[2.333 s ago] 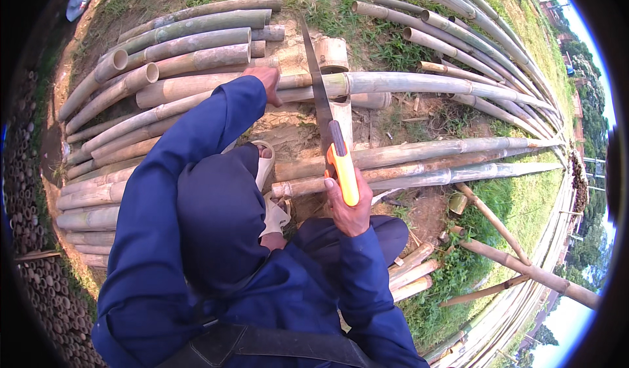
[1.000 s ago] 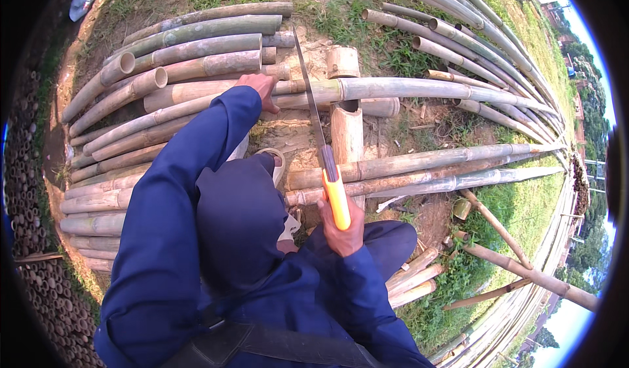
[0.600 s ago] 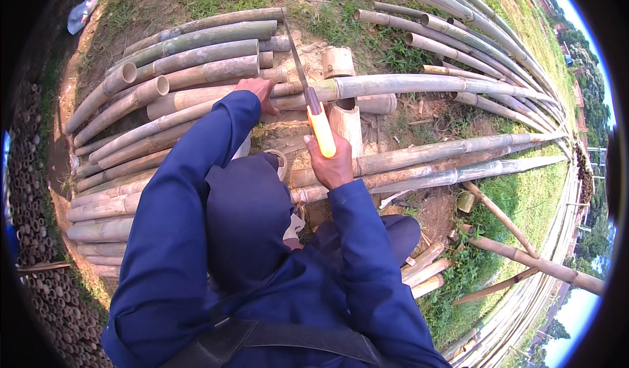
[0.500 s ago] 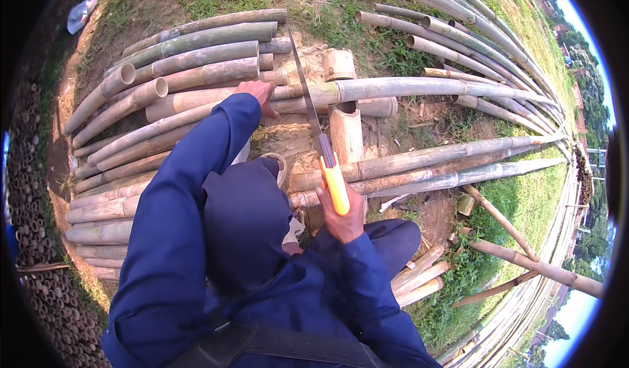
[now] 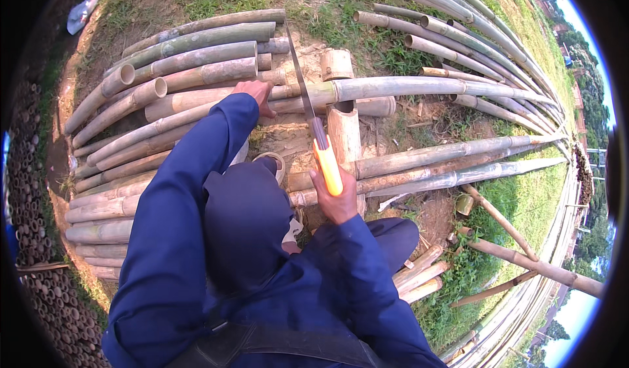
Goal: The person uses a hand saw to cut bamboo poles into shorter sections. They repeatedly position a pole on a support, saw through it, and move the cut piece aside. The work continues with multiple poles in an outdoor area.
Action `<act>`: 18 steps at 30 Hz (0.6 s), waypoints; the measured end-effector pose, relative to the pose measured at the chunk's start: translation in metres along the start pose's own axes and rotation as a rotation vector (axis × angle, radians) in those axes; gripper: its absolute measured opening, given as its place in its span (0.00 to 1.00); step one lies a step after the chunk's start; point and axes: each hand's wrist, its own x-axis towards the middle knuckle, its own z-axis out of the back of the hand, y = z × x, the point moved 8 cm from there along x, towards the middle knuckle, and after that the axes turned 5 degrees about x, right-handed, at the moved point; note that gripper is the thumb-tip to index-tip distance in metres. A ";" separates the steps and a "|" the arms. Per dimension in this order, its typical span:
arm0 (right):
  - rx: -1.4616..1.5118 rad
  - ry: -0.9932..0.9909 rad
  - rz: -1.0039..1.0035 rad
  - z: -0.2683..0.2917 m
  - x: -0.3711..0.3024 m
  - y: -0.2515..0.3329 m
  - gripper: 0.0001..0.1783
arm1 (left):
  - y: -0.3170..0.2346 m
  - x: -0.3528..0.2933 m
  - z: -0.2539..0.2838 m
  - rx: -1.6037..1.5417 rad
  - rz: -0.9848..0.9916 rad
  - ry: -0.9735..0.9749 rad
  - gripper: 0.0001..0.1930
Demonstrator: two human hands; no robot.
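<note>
A long bamboo pole [image 5: 419,87] lies crosswise in front of me, over an upright-pointing bamboo piece [image 5: 344,135] with an open end. My left hand [image 5: 257,95] is closed around the pole, left of the saw. The fingers of my right hand [image 5: 337,201] wrap the orange handle of a hand saw [image 5: 327,166]. Its long dark blade crosses the pole just right of my left hand, pointing away from me. How deep the blade sits in the pole I cannot tell. Beyond the pole is a short bamboo section [image 5: 336,65].
Stacked cut bamboo lengths [image 5: 209,60] fill the left side. Long poles [image 5: 458,152] run to the right, and more poles [image 5: 472,20] fan out at the far right. Short split pieces [image 5: 419,276] lie by my right knee. A bamboo frame [image 5: 524,263] stands at the right.
My right hand and the saw have moved forward, away from me, and slightly left. My left hand stays in place on the pole.
</note>
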 end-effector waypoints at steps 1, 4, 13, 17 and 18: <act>0.097 -0.010 -0.055 0.007 -0.029 0.001 0.10 | 0.005 0.003 0.004 0.003 0.016 -0.001 0.36; 0.086 -0.010 -0.136 0.033 -0.110 0.024 0.15 | 0.001 -0.003 -0.009 -0.022 -0.008 0.009 0.36; 0.095 0.013 0.014 -0.008 0.049 0.006 0.09 | -0.006 0.004 -0.004 0.009 -0.033 0.009 0.36; 0.191 -0.021 -0.175 0.018 -0.061 0.003 0.09 | 0.003 0.002 -0.005 0.018 -0.014 -0.008 0.35; 0.149 -0.043 -0.166 0.029 -0.090 0.009 0.13 | 0.002 -0.002 -0.005 0.008 -0.012 -0.016 0.35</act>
